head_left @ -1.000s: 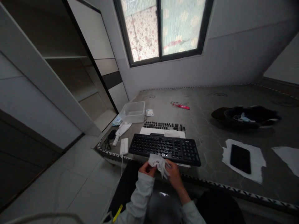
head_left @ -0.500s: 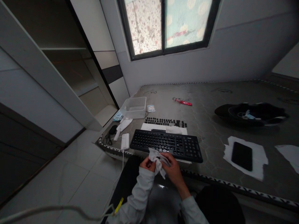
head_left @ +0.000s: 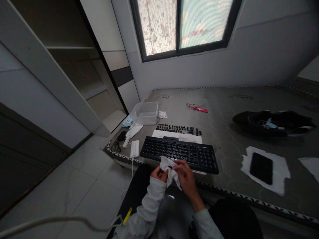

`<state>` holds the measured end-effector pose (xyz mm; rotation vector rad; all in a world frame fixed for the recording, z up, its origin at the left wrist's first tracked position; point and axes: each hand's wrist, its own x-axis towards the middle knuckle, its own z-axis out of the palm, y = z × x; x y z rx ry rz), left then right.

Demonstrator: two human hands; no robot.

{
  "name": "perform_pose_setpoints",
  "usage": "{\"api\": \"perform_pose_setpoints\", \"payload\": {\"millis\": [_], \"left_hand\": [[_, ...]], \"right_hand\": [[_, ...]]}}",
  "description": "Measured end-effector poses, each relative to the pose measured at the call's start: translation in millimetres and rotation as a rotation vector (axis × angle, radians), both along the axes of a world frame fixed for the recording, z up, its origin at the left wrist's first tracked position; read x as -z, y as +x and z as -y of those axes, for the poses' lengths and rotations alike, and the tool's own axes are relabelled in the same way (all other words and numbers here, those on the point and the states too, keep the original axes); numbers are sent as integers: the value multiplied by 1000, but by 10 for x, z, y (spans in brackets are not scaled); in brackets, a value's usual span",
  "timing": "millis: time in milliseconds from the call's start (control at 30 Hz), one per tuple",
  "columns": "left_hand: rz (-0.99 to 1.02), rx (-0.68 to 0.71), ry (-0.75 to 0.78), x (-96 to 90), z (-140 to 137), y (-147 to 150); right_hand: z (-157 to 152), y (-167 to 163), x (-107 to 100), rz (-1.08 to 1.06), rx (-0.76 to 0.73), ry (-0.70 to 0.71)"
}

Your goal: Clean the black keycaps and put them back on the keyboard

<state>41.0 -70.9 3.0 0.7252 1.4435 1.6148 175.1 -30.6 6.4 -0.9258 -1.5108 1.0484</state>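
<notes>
cloth (head_left: 171,176): white | keyboard (head_left: 179,151): black | sleeves (head_left: 153,199): pale grey | edging (head_left: 249,199): black-and-white patterned

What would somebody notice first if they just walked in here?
Probably the bright window, high on the wall. Below, a black keyboard lies near the front of the grey surface, with rows of loose black keys behind it. Nearest the viewer, the left hand holds a crumpled white wipe; the right hand touches it.

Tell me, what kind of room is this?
It's probably a bedroom, but I can't be sure: there's a wardrobe-like cabinet with shelves, a window, and a wide grey surface with patterned edging that looks like a mattress.
</notes>
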Motion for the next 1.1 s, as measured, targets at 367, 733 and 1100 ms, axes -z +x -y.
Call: {"api": "perform_pose_setpoints", "payload": {"millis": [367, 733, 1100], "left_hand": [[37, 46, 11, -159, -19, 31], [142, -11, -73, -83, -76, 15], [8, 4, -22, 60, -83, 33]], "right_hand": [[14, -51, 49, -67, -68, -243], [14, -21, -28, -29, -76, -215], [15, -70, 6, -138, -34, -318]]}}
